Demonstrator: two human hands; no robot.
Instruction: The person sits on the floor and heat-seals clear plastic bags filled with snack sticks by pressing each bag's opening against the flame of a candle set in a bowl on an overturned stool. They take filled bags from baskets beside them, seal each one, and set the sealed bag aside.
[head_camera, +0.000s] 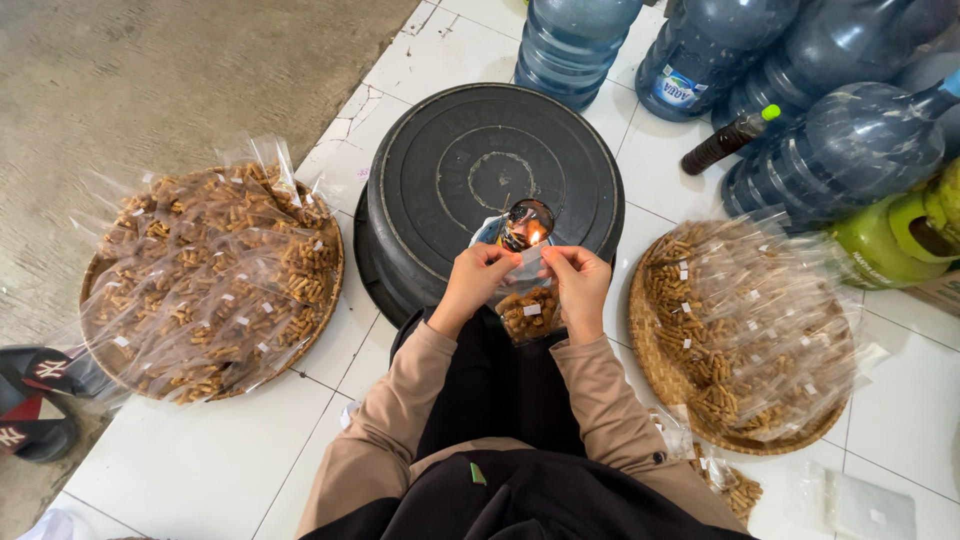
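A cluster of big blue water jugs (800, 90) fills the 1 to 2 o'clock corner, standing on the white tiled floor (200, 460). At 12 o'clock, dead ahead of the person, sits an upturned black tub (470, 165), its flat bottom serving as a work surface. At 9 o'clock lies a round woven tray (205, 280) heaped with clear bags of small brown snack sticks; a second woven tray (740, 335) at 3 o'clock carries a similar heap. A green gas canister (890, 235) stands at the far 3 o'clock edge, and a dark bottle with a green cap (730, 138) lies between the jugs at 1 o'clock.

At centre, the left hand (475, 285) and right hand (578, 285) hold up a small clear snack bag (527, 312), part filled with the brown sticks. Each hand pinches a top corner of the bag between thumb and fingertips, stretching its mouth taut. Just past the bag, at the near rim of the tub, a small flame (530, 228) burns in what looks like a little glass lamp, though glare blurs it.
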